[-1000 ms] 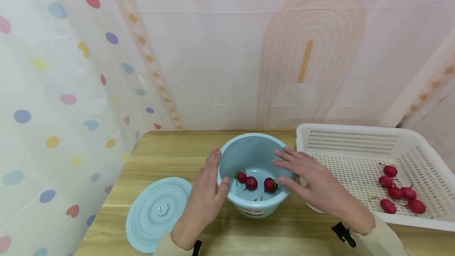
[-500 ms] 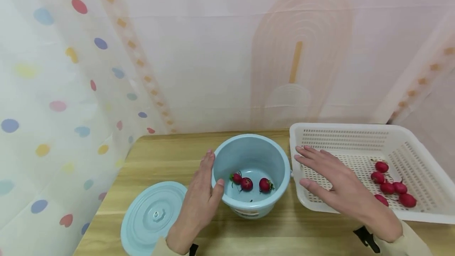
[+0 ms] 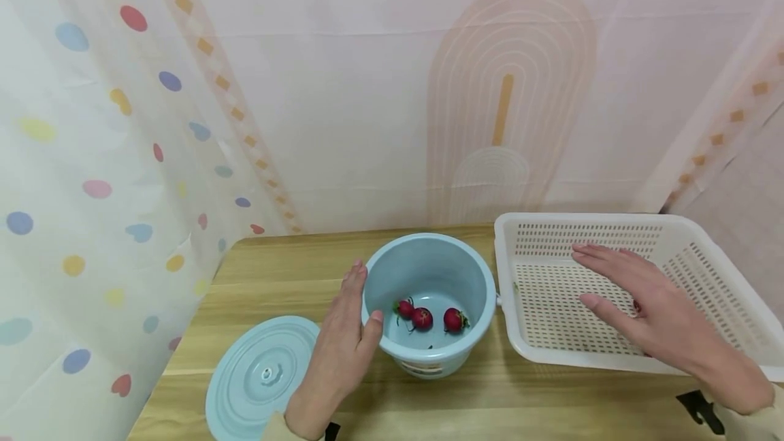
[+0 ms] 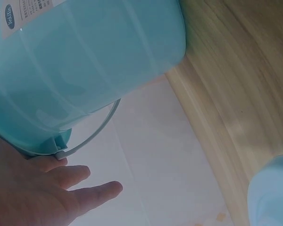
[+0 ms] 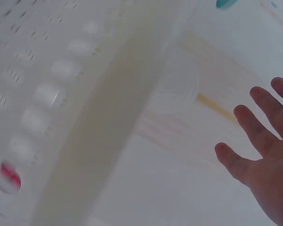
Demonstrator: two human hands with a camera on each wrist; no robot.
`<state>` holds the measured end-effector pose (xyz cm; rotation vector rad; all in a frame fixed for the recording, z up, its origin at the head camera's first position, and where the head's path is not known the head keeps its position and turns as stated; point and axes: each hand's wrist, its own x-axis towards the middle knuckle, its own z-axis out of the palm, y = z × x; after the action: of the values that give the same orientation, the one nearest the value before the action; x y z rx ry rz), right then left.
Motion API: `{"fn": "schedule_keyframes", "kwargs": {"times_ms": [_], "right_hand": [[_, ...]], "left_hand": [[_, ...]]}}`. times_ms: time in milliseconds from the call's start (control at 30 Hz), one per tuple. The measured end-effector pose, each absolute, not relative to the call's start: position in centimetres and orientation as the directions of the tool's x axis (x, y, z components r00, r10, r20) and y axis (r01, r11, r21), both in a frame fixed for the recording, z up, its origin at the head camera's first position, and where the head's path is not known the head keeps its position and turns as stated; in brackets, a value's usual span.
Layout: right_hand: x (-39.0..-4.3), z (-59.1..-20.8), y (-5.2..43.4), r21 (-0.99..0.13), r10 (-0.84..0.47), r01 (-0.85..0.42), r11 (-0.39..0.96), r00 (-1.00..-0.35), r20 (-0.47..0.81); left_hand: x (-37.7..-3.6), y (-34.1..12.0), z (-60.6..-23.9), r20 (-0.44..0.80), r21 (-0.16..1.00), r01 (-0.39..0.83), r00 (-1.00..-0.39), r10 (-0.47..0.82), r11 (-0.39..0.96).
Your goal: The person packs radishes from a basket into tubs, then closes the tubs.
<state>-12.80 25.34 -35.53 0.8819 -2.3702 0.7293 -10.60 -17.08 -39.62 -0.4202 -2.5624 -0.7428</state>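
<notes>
A light blue bucket (image 3: 429,260) stands on the wooden table, with several fingers of my left hand (image 3: 337,352) held straight along its left rim. In the left wrist view these fingertips lie close by the joint of the bucket's thin handle (image 4: 98,132). Three red radishes (image 3: 421,319) with bits of green stem lie at the bottom of the bucket. My right hand (image 3: 664,312), fingers spread and nothing in it, hovers over the white slotted basket (image 3: 551,312). It hides most of the radishes there; a blurred red radish (image 5: 10,178) shows in the right wrist view.
A round light blue lid (image 3: 257,380) lies on the wooden table (image 3: 294,257) left of the bucket, partly behind my left forearm. Patterned curtain cloth (image 3: 367,121) hangs behind and to the left of the table.
My right hand has left the bucket's right rim and moved right, over the basket. My left hand stays beside the bucket. The whole head view has shifted slightly.
</notes>
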Motion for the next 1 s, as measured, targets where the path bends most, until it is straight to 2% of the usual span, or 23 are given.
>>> {"fn": "schedule_keyframes", "kwargs": {"times_ms": [167,400,667,1000], "right_hand": [[-13.0,-35.7,27.4,-0.325,-0.397,-0.639,0.698,-0.722,0.567],[-13.7,-35.9,29.8,-0.312,-0.384,-0.602,0.735,-0.749,0.540],[-14.3,-35.8,32.6,-0.373,-0.304,-0.468,0.801,-0.855,0.420],[-15.6,-35.2,34.8,-0.350,-0.306,-0.423,0.836,-0.888,0.344]], "left_hand": [[-10.6,-17.0,-39.7,0.484,0.433,0.396,-0.860,0.162,0.810],[-10.6,-17.1,-39.8,0.479,0.435,0.390,-0.863,0.159,0.811],[-10.6,-17.2,-39.8,0.480,0.438,0.389,-0.863,0.155,0.810],[-10.7,-17.1,-39.7,0.472,0.440,0.391,-0.867,0.162,0.809]]}}
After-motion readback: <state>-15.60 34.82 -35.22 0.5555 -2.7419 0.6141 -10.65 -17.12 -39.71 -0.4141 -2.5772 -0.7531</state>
